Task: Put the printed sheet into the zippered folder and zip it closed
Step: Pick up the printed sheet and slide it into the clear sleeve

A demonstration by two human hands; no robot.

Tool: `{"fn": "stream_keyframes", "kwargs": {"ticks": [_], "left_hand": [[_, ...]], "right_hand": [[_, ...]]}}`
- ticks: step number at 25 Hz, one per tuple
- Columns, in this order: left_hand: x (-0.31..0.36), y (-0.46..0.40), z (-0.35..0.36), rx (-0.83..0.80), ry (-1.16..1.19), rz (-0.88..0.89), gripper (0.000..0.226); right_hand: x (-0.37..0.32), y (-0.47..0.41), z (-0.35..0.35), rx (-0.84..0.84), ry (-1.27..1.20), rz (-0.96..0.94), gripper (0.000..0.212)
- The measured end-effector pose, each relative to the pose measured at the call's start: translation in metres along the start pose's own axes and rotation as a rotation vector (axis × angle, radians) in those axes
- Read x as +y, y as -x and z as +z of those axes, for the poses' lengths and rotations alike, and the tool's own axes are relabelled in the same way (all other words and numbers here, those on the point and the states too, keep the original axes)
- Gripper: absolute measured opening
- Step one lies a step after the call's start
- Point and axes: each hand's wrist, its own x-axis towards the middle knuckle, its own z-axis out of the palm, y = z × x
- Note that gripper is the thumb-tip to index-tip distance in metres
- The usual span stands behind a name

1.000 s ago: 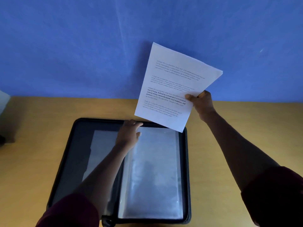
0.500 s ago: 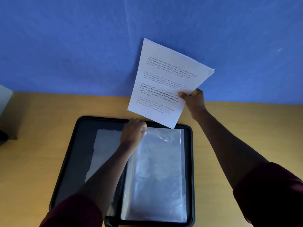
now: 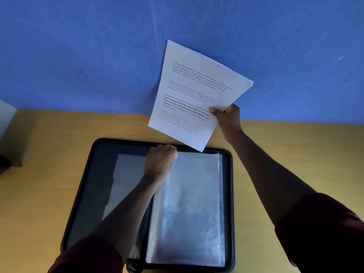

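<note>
Blue wall [image 3: 78, 56], yellow wooden table [image 3: 49, 154], dim light

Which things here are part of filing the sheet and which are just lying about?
Part of the job:
printed sheet, held in the right hand
zippered folder, open on the table
clear sleeve, top edge gripped by the left hand

Lying about:
pale object at the left edge
dark object below it

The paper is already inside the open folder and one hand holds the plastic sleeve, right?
Not quite. The head view shows the paper held up above the open folder by the right hand. The left hand does hold the plastic sleeve.
</note>
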Motion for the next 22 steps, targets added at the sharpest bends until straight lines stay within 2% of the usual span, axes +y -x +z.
{"fn": "stream_keyframes", "kwargs": {"ticks": [4,11,22], "left_hand": [[0.000,0.003,-0.002,0.021,0.054,0.027,0.023],[-0.006,0.000,0.006,-0.144,0.331,0.007,0.009],[0.000,-0.004,0.004,-0.111,0.291,0.003,0.006]], "right_hand": [[0.002,0.002,0.005,-0.004,-0.001,-0.003,0.021],[0.014,0.008,0.016,-0.020,0.053,0.005,0.019],[0.028,0.011,0.005,-0.077,0.120,0.049,0.020]]}}
